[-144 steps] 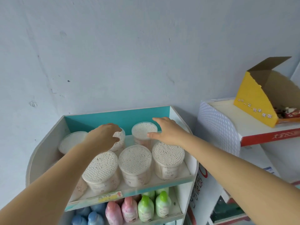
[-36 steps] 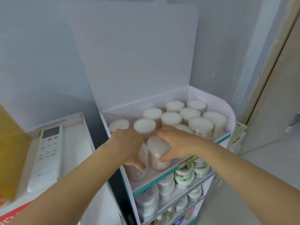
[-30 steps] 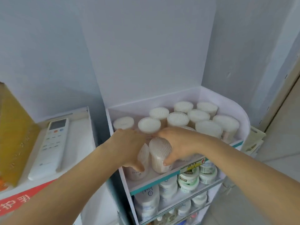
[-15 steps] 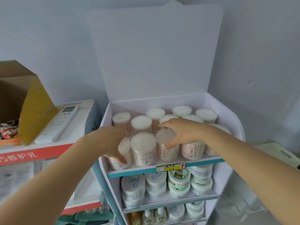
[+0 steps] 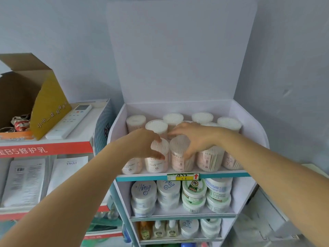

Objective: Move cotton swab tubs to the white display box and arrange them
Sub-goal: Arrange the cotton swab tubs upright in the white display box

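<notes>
The white display box [image 5: 256,134] has a tall back flap, and several clear cotton swab tubs stand on its top shelf. My left hand [image 5: 140,145] curls around a front-row tub [image 5: 156,163], thumb low and fingers over its top. My right hand [image 5: 195,138] grips the neighbouring front-row tub [image 5: 178,157] from above and from the right. Both tubs stand upright on the shelf, side by side. More tubs fill the back row [image 5: 202,117] and the front right [image 5: 210,159]. Another tub [image 5: 131,165] stands at the front left, partly hidden by my left wrist.
Cream jars [image 5: 169,191] fill the shelf below a yellow price tag [image 5: 183,176]; small bottles [image 5: 160,229] sit lower. To the left, a white stand with a red strip [image 5: 44,150] carries a remote control [image 5: 69,122] and an open yellow carton [image 5: 48,111].
The view swung from the teal shelf to the white display box. In the last second both hands stayed on the front row; my left hand moved from the leftmost tub to the one beside it.
</notes>
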`<state>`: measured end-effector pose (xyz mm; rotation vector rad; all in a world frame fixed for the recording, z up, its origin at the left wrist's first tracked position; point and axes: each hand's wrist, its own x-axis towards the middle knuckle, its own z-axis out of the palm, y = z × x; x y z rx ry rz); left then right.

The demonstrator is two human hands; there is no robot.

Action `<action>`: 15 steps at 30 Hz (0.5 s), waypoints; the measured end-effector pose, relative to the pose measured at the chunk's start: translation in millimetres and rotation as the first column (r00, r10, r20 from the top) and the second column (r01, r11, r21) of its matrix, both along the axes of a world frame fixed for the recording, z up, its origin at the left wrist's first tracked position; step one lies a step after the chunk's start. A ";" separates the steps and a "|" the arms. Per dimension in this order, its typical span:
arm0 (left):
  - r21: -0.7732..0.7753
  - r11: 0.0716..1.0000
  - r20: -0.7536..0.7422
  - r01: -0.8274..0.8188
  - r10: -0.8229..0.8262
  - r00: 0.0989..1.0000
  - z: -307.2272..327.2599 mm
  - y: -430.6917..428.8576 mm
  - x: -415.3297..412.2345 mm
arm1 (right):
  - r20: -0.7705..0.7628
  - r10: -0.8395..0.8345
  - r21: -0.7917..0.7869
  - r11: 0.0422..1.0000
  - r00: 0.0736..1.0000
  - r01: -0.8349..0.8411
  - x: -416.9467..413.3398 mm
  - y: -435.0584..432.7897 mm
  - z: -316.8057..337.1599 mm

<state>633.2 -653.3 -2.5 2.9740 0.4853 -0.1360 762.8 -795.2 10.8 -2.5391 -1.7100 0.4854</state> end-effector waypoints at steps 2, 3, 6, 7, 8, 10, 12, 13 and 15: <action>-0.013 1.000 -0.001 -0.002 0.002 1.000 2.0 0.3 0.1 | 0.084 -0.045 -0.021 0.999 0.995 0.047 -6.2 4.5 -6.9; -0.013 1.000 -0.011 -0.002 0.002 1.000 3.0 0.4 0.4 | 0.154 -0.048 -0.051 0.997 0.987 0.056 -9.5 7.2 -12.4; -0.010 1.000 -0.030 0.001 -0.002 1.000 5.8 1.4 1.9 | 0.253 0.035 -0.070 0.997 0.967 -0.018 -12.6 13.6 -22.8; -0.010 1.000 -0.025 0.005 -0.005 1.000 6.2 1.8 2.2 | 0.214 0.070 -0.061 0.996 0.974 -0.058 -9.7 14.0 -22.5; -0.012 1.000 -0.019 0.007 -0.007 1.000 6.2 2.4 2.6 | 0.144 0.089 -0.048 0.995 0.986 -0.083 -6.0 12.9 -20.2; -0.017 1.000 -0.009 0.008 -0.008 1.000 6.2 2.9 2.5 | -0.018 0.048 0.004 0.999 0.999 -0.048 -0.3 7.4 -10.5; -0.035 0.999 0.003 -0.003 0.003 1.000 5.9 4.0 2.4 | -0.073 -0.031 0.057 0.998 0.997 0.035 2.6 2.7 -1.8; -0.042 0.999 0.004 -0.006 0.006 1.000 5.7 4.3 2.7 | -0.033 -0.079 0.060 0.995 0.996 0.081 1.1 2.1 0.0; -0.045 0.999 0.006 -0.007 0.008 1.000 6.0 4.1 4.2 | 0.183 -0.172 -0.016 0.984 0.968 0.178 -7.4 3.6 -3.0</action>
